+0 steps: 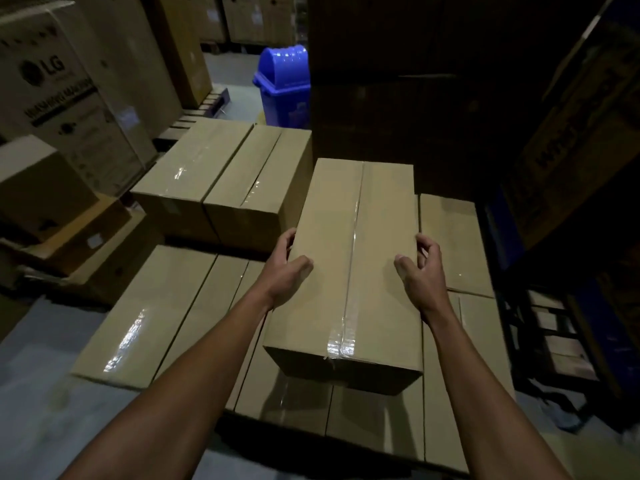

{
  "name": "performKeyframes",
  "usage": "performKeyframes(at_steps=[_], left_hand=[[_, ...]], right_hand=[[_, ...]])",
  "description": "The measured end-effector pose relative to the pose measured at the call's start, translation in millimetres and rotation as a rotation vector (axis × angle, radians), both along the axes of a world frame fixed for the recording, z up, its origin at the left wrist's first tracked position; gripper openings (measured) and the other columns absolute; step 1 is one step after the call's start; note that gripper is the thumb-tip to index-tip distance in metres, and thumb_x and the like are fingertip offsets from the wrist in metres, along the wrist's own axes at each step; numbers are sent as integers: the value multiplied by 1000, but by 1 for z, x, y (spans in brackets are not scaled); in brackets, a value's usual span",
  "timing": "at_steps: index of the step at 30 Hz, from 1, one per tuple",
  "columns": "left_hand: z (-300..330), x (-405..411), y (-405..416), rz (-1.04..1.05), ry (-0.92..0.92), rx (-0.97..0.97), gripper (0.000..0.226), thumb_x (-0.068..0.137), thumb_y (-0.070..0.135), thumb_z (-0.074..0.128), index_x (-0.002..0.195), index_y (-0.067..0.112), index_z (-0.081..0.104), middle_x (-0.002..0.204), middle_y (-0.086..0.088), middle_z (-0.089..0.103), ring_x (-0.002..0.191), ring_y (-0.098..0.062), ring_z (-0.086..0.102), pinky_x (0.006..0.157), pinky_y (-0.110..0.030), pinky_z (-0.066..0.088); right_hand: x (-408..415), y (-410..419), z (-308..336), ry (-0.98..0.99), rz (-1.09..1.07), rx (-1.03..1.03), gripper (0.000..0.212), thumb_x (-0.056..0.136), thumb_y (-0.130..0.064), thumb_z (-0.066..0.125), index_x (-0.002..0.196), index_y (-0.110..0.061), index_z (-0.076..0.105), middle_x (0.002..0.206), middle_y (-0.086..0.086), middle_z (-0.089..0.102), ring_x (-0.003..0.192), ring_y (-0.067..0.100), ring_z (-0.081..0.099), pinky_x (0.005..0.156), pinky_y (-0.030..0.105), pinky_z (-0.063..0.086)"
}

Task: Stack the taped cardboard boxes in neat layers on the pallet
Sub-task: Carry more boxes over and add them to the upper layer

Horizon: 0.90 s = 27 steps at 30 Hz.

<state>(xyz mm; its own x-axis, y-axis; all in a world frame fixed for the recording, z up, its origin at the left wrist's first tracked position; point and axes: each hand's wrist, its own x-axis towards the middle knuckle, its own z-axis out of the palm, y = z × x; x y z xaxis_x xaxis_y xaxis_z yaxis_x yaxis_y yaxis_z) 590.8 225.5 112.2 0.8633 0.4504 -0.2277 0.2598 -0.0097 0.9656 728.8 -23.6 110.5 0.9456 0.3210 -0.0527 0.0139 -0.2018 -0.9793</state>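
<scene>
Long brown taped cardboard box [353, 268] sits centre frame, on top of the lower layer of flat brown boxes [149, 313], long axis running away from camera. Left hand [289, 271] holds its left top edge, thumb on top, fingers wrapped down the side. Right hand [420, 268] is at the right top edge, thumb on the lid, fingers loosely curled at the edge; firm grip or just touching, cannot tell.

Handling guess: stiff corrugated walls, moderate weight, needs both hands. Glossy clear tape strip [351, 271] down the middle is slick, so better to grip the bare cardboard sides or under the bottom edges, not the tape.

Around: two more taped brown boxes [221, 181] upper left of centre, a blue plastic swing-lid bin [285, 84] top centre, a tall printed carton [65, 95] upper left, dark stacked cartons [433, 81] right behind the box, limiting forward push. Dark wooden pallet frame [554, 341] at right edge.
</scene>
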Motion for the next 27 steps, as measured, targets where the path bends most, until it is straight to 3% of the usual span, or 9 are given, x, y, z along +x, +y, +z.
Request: performKeyframes(at_steps=[5, 8, 10, 15, 18, 21, 27], left_hand=[[4, 52, 34, -21, 40, 22, 92, 84, 29, 70, 161, 43, 21, 152, 6, 47, 134, -17, 51, 111, -45, 48], [6, 89, 59, -46, 40, 76, 94, 89, 26, 68, 164, 43, 14, 164, 11, 31, 145, -9, 34, 116, -36, 37], [6, 116, 79, -65, 26, 127, 92, 94, 21, 66, 165, 40, 11, 170, 10, 21, 145, -3, 24, 114, -31, 33], [-6, 185, 138, -76, 19, 212, 93, 94, 25, 67, 165, 39, 8, 172, 4, 17, 155, -18, 22, 121, -42, 33], [-17, 223, 170, -89, -20, 239, 93, 94, 26, 67, 165, 36, 8, 172, 4, 15, 156, -16, 21, 122, -38, 30], [-34, 261, 200, -117, -37, 285, 91, 91, 29, 67, 165, 35, 14, 172, 10, 13, 156, -9, 19, 122, -33, 26], [-65, 320, 246, -157, -21, 438, 90, 90, 42, 70, 165, 34, 19, 173, 8, 14, 158, -12, 14, 128, -48, 22]], right_hand=[[55, 32, -1, -12, 33, -35, 72, 98, -20, 66, 160, -27, 30, 165, -4, 32, 150, 15, 29, 116, 38, 35], [92, 58, -2, -16, 63, -47, 76, 95, -29, 69, 159, -36, 28, 165, -5, 34, 150, 18, 34, 120, 51, 37], [120, 78, -4, -34, 67, -50, 76, 96, -27, 68, 159, -39, 27, 164, -6, 34, 149, 17, 37, 119, 51, 39], [186, 134, -16, -132, 99, -141, 71, 101, -29, 64, 162, -37, 28, 168, -9, 22, 150, 12, 27, 117, 39, 32], [221, 164, -34, -156, 107, -163, 70, 102, -32, 63, 162, -36, 28, 170, -8, 20, 154, 15, 24, 123, 43, 28], [251, 191, -53, -177, 103, -204, 69, 103, -32, 62, 163, -33, 27, 172, -6, 17, 156, 15, 20, 119, 33, 22], [302, 231, -91, -174, 88, -203, 73, 101, -40, 64, 163, -32, 26, 172, -5, 16, 157, 14, 19, 126, 44, 23]])
